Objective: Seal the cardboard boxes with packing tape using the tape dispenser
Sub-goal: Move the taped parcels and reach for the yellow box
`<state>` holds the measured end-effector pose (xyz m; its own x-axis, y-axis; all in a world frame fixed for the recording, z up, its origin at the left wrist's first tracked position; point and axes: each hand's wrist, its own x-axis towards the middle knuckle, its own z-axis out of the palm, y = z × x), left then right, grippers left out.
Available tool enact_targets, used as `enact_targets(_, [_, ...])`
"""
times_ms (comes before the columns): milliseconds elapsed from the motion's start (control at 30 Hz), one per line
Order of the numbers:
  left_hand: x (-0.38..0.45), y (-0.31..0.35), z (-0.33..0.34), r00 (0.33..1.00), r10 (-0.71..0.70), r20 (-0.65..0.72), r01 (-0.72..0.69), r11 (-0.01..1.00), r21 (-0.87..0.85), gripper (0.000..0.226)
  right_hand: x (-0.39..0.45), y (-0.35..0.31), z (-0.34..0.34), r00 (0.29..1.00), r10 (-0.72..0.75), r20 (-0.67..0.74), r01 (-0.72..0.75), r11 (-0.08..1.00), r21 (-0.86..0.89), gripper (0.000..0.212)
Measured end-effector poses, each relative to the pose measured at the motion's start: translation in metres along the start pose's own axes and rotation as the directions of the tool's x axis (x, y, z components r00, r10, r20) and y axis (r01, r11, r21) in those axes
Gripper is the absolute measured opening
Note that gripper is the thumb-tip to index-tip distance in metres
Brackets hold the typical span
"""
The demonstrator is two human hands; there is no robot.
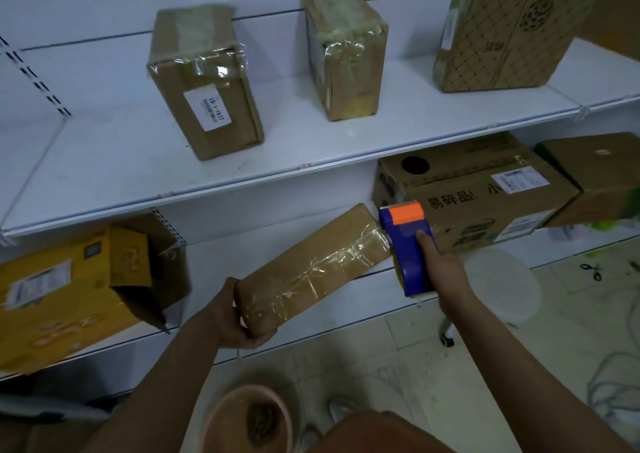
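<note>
A long brown cardboard box (311,269), wrapped in shiny clear tape, is held up in front of the lower shelf. My left hand (230,317) grips its near end from below. My right hand (438,258) grips a blue tape dispenser (408,251) with an orange top, and the dispenser touches the box's far right end. The roll of tape inside the dispenser is mostly hidden.
The upper white shelf (138,168) carries three taped boxes: one with a white label (204,82), one in the middle (346,54), and a patterned one (505,37). The lower shelf has an open yellow box (76,293) at left and a printed carton (485,193) at right. A pink bucket (249,418) and a white round stool (502,286) stand on the floor.
</note>
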<state>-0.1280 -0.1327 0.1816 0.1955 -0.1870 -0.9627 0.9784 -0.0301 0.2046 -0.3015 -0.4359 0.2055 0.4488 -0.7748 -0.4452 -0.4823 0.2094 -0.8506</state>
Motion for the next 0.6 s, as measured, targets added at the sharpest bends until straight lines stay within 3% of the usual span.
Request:
enact_targets(133, [0.02,0.017,0.009,0.994,0.06,-0.096,-0.054,0.996,0.065,0.081,0.011,-0.001,0.005,0.998,0.062,0.004,-0.062,0.998,0.003,0.057])
enact_targets(200, [0.029,0.021,0.021,0.976,0.159,-0.152,-0.141,0.983,0.119,0.09,0.016,0.0,0.003,0.996,0.083,0.021,-0.084,0.996,0.01,0.059])
enact_targets(233, [0.036,0.018,0.027,0.921,0.285,-0.267,-0.226,0.946,0.233,0.089,0.019,0.001,0.002,0.995,0.095,0.029,-0.095,0.995,0.012,0.06])
enact_targets(267, [0.042,0.014,0.034,0.787,0.481,-0.386,-0.326,0.856,0.401,0.086,0.021,0.003,0.0,0.994,0.099,0.037,-0.1,0.995,0.013,0.061])
enact_targets(300, [0.047,0.006,0.042,0.599,0.691,-0.405,-0.406,0.698,0.591,0.082,0.024,0.005,-0.002,0.994,0.101,0.043,-0.101,0.995,0.009,0.06])
enact_targets(333, [0.05,-0.002,0.051,0.414,0.848,-0.33,-0.437,0.504,0.745,0.076,0.027,0.006,-0.005,0.994,0.099,0.051,-0.099,0.995,0.006,0.059])
enact_targets(367, [0.053,-0.011,0.057,0.252,0.95,-0.186,-0.419,0.281,0.864,0.07,0.028,0.007,-0.008,0.994,0.097,0.056,-0.097,0.995,0.0,0.056])
enact_targets(400, [0.053,-0.019,0.064,0.144,0.989,-0.016,-0.354,0.067,0.933,0.064,0.031,0.009,-0.012,0.994,0.093,0.054,-0.093,0.996,-0.012,0.055])
enact_targets(433, [0.054,-0.025,0.07,0.095,0.983,0.155,-0.283,-0.123,0.951,0.063,0.035,0.01,-0.016,0.995,0.089,0.047,-0.088,0.996,-0.027,0.055])
enact_targets(467, [0.058,-0.028,0.076,0.09,0.943,0.32,-0.213,-0.296,0.931,0.066,0.039,0.011,-0.02,0.995,0.089,0.042,-0.087,0.995,-0.039,0.056])
enact_targets(533, [0.058,-0.032,0.098,0.139,0.793,0.594,-0.118,-0.582,0.805,0.08,0.049,0.013,-0.027,0.994,0.099,0.05,-0.096,0.994,-0.052,0.055])
enact_targets(600, [0.06,-0.034,0.127,0.191,0.619,0.762,-0.088,-0.762,0.641,0.1,0.058,0.016,-0.034,0.99,0.122,0.076,-0.118,0.992,-0.05,0.054])
